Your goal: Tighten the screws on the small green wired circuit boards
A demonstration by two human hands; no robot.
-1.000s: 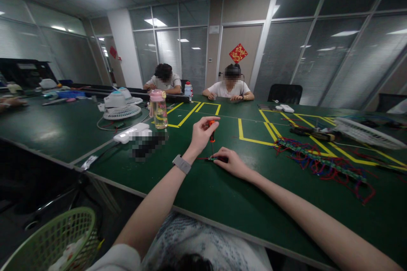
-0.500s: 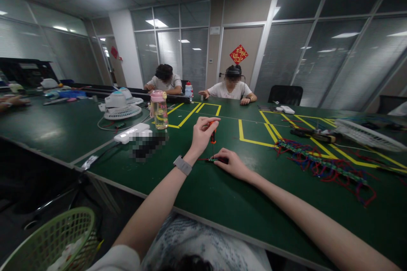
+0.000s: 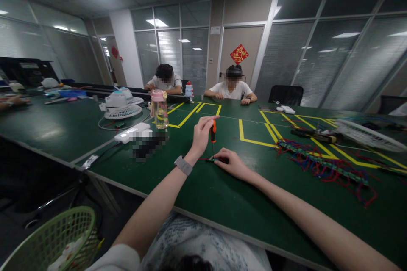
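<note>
My left hand is closed around the upper part of a screwdriver with an orange and black handle. The tool stands nearly upright, its thin shaft pointing down at a small green circuit board on the table. One finger of that hand stretches out over the top of the handle. My right hand rests on the table, its fingertips pinching the board's right end. A red wire leads off the board to the left. Where exactly the tip touches is too small to tell.
Wired circuit boards lie in a row on the green table at right. To the left are a pink-lidded bottle, a white power strip and a fan. Two people sit across; a green basket stands below.
My left fingers have shifted slightly on the screwdriver, so more of its orange handle shows. The board and my right hand stay put. A person opposite has drawn one hand inward.
</note>
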